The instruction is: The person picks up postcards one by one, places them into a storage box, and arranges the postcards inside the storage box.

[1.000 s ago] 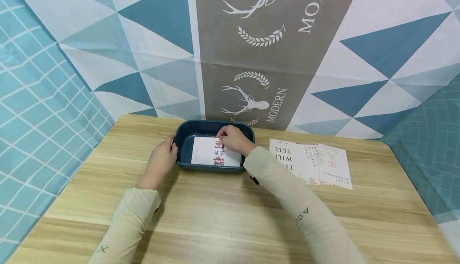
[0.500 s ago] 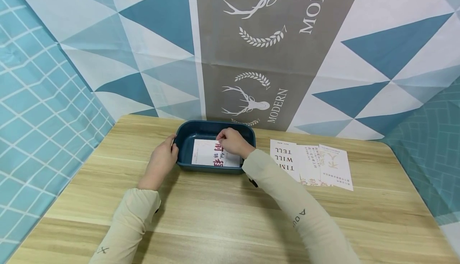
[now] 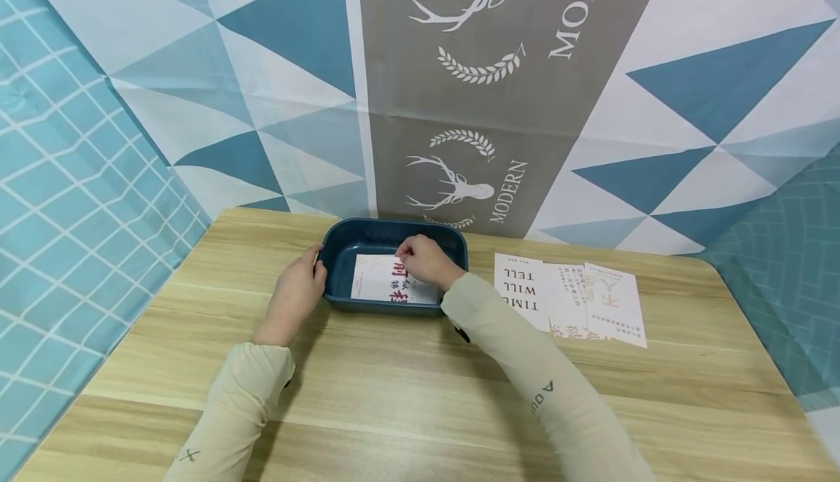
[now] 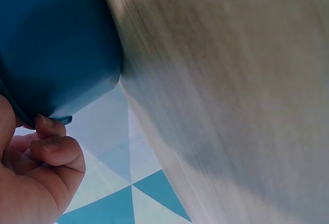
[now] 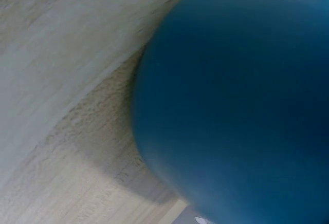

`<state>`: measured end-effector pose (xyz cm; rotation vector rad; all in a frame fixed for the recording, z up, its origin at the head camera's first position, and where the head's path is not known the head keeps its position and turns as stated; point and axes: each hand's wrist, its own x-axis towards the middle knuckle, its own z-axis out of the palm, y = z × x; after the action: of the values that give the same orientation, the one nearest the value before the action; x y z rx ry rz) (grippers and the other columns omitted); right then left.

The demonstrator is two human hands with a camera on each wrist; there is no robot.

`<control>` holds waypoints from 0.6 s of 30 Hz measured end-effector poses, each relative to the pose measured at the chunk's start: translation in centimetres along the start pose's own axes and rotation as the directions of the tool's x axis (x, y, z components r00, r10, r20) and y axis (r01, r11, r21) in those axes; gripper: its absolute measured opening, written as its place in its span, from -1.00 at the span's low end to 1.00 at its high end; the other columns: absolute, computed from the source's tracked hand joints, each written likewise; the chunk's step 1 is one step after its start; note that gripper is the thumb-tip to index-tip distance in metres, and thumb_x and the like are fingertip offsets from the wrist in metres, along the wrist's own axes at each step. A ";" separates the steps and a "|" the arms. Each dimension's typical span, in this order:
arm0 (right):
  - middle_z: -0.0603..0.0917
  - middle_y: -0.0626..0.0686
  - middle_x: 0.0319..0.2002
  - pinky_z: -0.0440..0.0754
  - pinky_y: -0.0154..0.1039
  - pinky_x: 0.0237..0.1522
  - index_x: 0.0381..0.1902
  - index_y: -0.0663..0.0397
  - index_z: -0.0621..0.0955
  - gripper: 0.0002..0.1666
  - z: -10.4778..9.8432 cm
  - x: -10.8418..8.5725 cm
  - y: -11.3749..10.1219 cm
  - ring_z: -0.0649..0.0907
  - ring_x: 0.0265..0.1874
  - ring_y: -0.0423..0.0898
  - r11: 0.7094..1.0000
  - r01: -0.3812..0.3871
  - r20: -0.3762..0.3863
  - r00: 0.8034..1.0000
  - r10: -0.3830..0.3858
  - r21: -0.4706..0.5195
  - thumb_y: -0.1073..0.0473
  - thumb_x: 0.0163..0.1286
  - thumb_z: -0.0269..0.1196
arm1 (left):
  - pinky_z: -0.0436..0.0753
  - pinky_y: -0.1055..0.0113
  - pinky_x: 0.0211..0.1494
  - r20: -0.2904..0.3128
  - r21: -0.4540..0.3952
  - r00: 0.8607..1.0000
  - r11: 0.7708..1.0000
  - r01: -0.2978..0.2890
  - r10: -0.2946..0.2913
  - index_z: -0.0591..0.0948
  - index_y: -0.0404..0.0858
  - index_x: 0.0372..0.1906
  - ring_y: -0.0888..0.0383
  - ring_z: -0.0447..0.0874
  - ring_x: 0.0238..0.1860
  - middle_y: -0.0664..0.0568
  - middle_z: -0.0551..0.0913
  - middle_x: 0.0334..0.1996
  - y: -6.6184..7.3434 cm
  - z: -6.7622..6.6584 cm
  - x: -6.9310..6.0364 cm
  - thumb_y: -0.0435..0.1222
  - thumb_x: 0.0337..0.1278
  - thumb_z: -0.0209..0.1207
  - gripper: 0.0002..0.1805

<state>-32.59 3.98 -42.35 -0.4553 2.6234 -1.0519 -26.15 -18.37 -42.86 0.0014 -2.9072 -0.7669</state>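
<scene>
A dark blue rectangular tray [image 3: 341, 249] stands on the table near the wall. My left hand [image 3: 293, 289] grips its left end, fingers curled at the rim; the left wrist view shows these fingers [image 4: 51, 149] bent against the tray's lip. Inside the tray lies a white card [image 3: 369, 278] printed with red and dark characters. Over it, my right hand [image 3: 428, 259] pinches the card's far edge with thumb and forefinger, covering its right part. Only the tray's outer wall [image 5: 231, 95] and the tabletop show in the right wrist view, so that hand is hidden there.
Right of the tray, several overlapping printed cards [image 3: 567, 296] lie on the wooden table [image 3: 394, 387]. Behind the tray rises a wall covering [image 3: 400, 103] with deer and triangle patterns. Blue tile-patterned cloth [image 3: 79, 197] hangs at the left.
The right hand has come slightly down and nearer in the tray, and the card's far edge sits a little lower. The left hand stays on the tray's end.
</scene>
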 end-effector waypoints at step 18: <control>0.53 0.08 -0.23 0.43 -0.34 -0.28 -0.07 0.20 0.64 -0.70 0.0 0.0 0.8 0.44 -0.30 -0.09 0.991 0.058 0.034 0.998 -0.054 -0.119 0.37 0.30 0.06 | 0.51 -0.10 0.06 0.015 0.009 1.000 1.000 -0.006 0.006 0.28 -0.47 0.28 -0.28 0.56 -0.03 -0.46 0.51 0.03 0.3 -0.2 -0.1 -0.36 0.34 -0.18 -0.53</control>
<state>-32.75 4.58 -42.90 -0.5701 2.6706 -0.8989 -26.02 -18.20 -42.55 -0.0119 -2.9238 -0.7564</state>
